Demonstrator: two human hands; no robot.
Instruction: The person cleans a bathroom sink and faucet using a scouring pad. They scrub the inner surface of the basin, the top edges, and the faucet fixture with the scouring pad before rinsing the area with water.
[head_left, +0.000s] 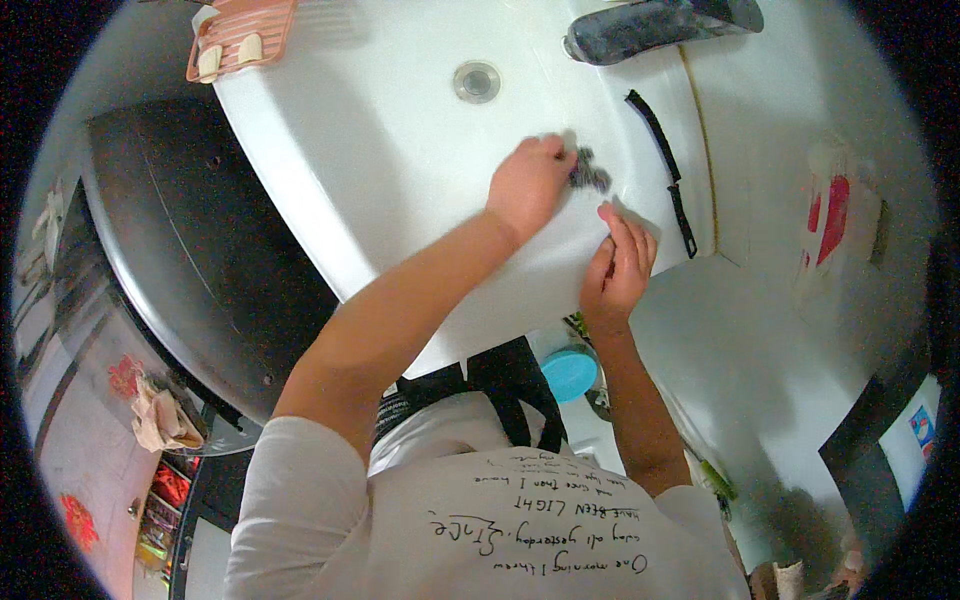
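Observation:
My left hand (530, 185) is over the right side of the white sink basin (420, 190), its fingers closed on a small dark grey clump (588, 172). The clump is blurred, and its kind does not show. Just to the right and nearer to me, my right hand (622, 262) hovers by the sink's rim with its fingers loosely bent and thumb apart. Nothing shows in it. Its fingertips are close to the clump but apart from it. A thin black brush (662, 150) lies along the rim beyond both hands.
A metal drain (477, 82) lies in the sink floor. A dark grey tube-like fixture (655, 32) juts over the far right. A pink soap rack (265, 20) with pale pieces sits far left. A dark rounded appliance (200, 230) stands left; a blue round lid (570, 376) is below.

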